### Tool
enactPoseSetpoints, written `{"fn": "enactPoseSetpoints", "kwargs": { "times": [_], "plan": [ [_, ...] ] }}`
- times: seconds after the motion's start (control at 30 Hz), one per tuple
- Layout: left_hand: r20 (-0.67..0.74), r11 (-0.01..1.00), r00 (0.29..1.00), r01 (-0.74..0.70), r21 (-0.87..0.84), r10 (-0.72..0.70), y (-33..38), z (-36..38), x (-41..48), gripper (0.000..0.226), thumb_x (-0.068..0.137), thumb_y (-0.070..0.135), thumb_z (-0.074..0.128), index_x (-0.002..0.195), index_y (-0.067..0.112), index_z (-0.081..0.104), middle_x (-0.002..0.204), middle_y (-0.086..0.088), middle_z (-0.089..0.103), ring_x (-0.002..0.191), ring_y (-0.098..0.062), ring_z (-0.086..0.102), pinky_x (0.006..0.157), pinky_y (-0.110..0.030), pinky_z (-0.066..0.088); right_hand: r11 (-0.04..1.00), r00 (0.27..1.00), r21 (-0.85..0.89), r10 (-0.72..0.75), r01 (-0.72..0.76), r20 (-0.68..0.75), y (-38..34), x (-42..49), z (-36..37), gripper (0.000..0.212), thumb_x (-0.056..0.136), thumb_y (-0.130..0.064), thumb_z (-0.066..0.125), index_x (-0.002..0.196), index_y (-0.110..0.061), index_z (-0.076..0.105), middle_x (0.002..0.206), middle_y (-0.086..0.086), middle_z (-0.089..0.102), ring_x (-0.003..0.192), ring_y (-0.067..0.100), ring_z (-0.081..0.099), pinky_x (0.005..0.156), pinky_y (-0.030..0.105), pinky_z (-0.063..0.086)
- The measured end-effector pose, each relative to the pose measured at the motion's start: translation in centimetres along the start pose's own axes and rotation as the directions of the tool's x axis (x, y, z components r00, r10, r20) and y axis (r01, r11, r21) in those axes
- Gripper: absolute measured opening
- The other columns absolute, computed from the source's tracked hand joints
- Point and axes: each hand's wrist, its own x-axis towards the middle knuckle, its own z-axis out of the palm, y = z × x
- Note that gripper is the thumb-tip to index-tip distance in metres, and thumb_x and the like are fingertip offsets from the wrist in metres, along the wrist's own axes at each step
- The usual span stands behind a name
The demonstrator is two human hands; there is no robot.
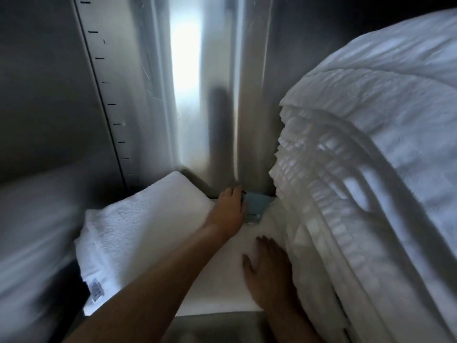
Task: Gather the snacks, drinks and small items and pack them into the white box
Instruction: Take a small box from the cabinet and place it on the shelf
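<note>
Pretty blurry — there's one small teal packet [258,205] at the far back against the metal wall [252,120], half hidden by my left hand [230,209] and the white quilt [371,169] on the right. No label I can read. My left hand touches its left edge, but I can't tell if it's gripping. My right hand [268,266] lies flat, fingers straight, just beside the quilt. There's one folded towel [138,231] on the left.
</note>
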Motion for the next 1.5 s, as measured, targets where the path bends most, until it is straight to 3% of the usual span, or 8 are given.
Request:
{"fn": "enactPoseSetpoints", "kwargs": {
  "times": [0.23, 0.5, 0.67, 0.77, 0.97, 1.23, 1.37, 1.5],
  "plan": [
    [-0.107, 0.989, 0.993, 0.032, -0.147, -0.048, 1.3, -4.9, -7.5, 0.037, 0.101, 0.029, 0.036, 0.132, 0.014, 0.047, 0.12, -0.007, 0.057, 0.107, -0.018, 0.053, 0.093, -0.035, 0.046, 0.966, 0.99, 0.252, -0.022, 0.056, -0.137, -0.7, -1.3, -1.0, 0.107, 0.075, -0.048, 0.071, 0.15, -0.021, -0.001, 0.155, 0.004, 0.02, 0.138, 0.017, 0.024, 0.106, 0.019, 0.008],
    [-0.116, 0.944, 0.965, 0.2, -0.262, -0.236, 1.2, -4.7, -15.6, 0.037, 0.101, 0.034, 0.033, 0.137, 0.027, 0.035, 0.124, 0.009, 0.047, 0.106, -0.001, 0.049, 0.082, 0.002, 0.033, 0.833, 0.937, 0.433, -0.333, 0.345, -0.105, 0.0, -4.4, -1.2, 0.099, 0.076, -0.019, 0.074, 0.142, -0.047, 0.006, 0.139, -0.021, 0.034, 0.121, -0.008, 0.037, 0.095, 0.002, 0.03],
    [0.141, 0.884, 0.965, 0.261, -0.388, -0.223, 1.3, -5.0, -18.9, 0.092, 0.086, 0.049, 0.056, 0.15, 0.022, -0.004, 0.15, 0.003, 0.021, 0.13, -0.003, 0.037, 0.105, -0.022, 0.038, 0.784, 0.915, 0.509, -0.402, 0.355, -0.019, 0.0, -5.8, -1.1, 0.093, 0.081, -0.019, 0.071, 0.144, -0.043, 0.008, 0.136, -0.021, 0.038, 0.121, -0.006, 0.042, 0.095, -0.003, 0.027],
    [0.224, 0.884, 0.958, 0.257, -0.389, -0.18, 1.6, -4.7, -21.3, 0.126, 0.072, 0.026, 0.08, 0.144, 0.014, -0.021, 0.154, -0.003, 0.017, 0.136, -0.008, 0.031, 0.111, -0.024, 0.031, 0.75, 0.892, 0.546, -0.453, 0.374, 0.011, 0.4, -6.9, -0.9, 0.094, 0.078, -0.014, 0.074, 0.145, -0.034, 0.012, 0.137, -0.016, 0.04, 0.124, 0.001, 0.044, 0.1, 0.004, 0.029],
    [-0.008, 0.932, 0.951, 0.301, -0.201, -0.308, 3.4, -5.1, -25.2, 0.1, 0.07, 0.034, 0.08, 0.141, 0.033, 0.009, 0.134, 0.016, 0.033, 0.12, 0.012, 0.028, 0.088, 0.009, 0.016, 0.718, 0.86, 0.592, -0.504, 0.366, 0.079, 0.6, -8.9, -1.6, 0.094, 0.077, 0.002, 0.071, 0.142, -0.037, 0.016, 0.134, -0.01, 0.044, 0.118, -0.004, 0.043, 0.09, -0.004, 0.03],
    [-0.241, 0.897, 0.864, 0.433, -0.089, -0.441, 8.2, -9.9, -35.2, 0.098, 0.065, 0.031, 0.082, 0.143, 0.021, 0.025, 0.137, 0.009, 0.041, 0.125, -0.01, 0.04, 0.103, -0.025, 0.035, 0.611, 0.712, 0.595, -0.697, 0.522, 0.092, -3.1, -16.4, -4.2, 0.101, 0.073, 0.004, 0.074, 0.144, -0.04, 0.016, 0.134, -0.008, 0.041, 0.115, -0.024, 0.028, 0.083, -0.009, 0.028],
    [-0.318, 0.886, 0.834, 0.462, -0.042, -0.45, 11.6, -14.1, -42.1, 0.097, 0.067, 0.036, 0.08, 0.144, 0.02, 0.025, 0.136, 0.008, 0.043, 0.125, -0.007, 0.041, 0.104, -0.022, 0.035, 0.53, 0.613, 0.639, -0.782, 0.558, 0.113, -6.3, -22.3, -6.3, 0.105, 0.074, 0.002, 0.073, 0.143, -0.049, 0.012, 0.14, -0.009, 0.038, 0.12, -0.003, 0.042, 0.086, 0.001, 0.038],
    [-0.401, 0.852, 0.773, 0.522, -0.038, -0.492, 14.0, -18.6, -50.0, 0.092, 0.068, 0.036, 0.08, 0.141, 0.026, 0.026, 0.13, 0.016, 0.045, 0.124, -0.004, 0.043, 0.098, -0.029, 0.045, 0.412, 0.498, 0.663, -0.865, 0.625, 0.068, -10.3, -29.7, -8.0, 0.101, 0.075, 0.003, 0.071, 0.142, -0.047, 0.015, 0.147, -0.006, 0.033, 0.12, -0.01, 0.035, 0.086, 0.009, 0.04]
  ]
}}
